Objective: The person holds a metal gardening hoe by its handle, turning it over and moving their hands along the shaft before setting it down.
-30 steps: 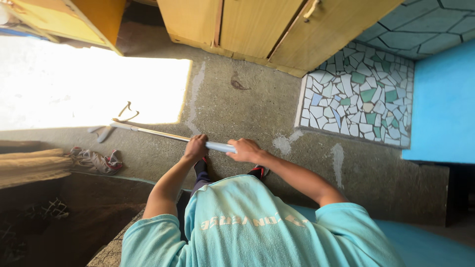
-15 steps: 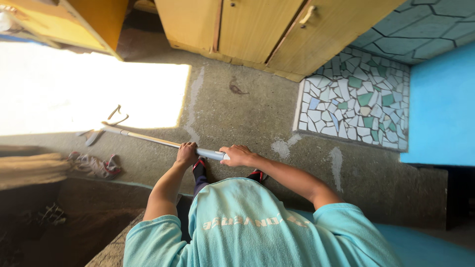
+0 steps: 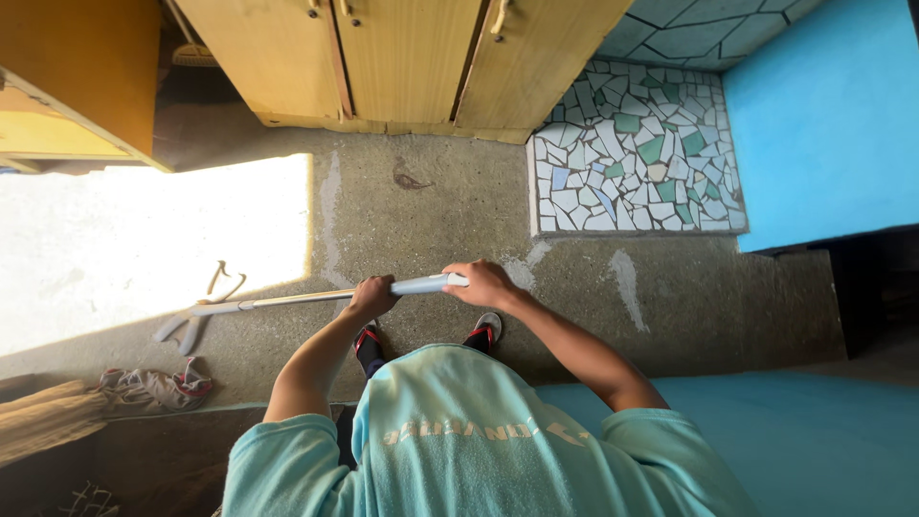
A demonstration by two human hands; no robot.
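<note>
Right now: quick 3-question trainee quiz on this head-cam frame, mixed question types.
1. True or false: both hands grip the long pale metal-and-grey handled floor tool.
2. Which hand is at the end of the handle? A) left hand B) right hand
3. Fill in: the tool's head lies on the grey concrete floor at the edge of a patch of ____.

Key
1. True: both fists close around the handle.
2. B: the right hand holds the grey grip end; the left is further down the shaft.
3. Sunlight: the bright patch lies to the person's left, below the yellow wooden cabinets.
</note>
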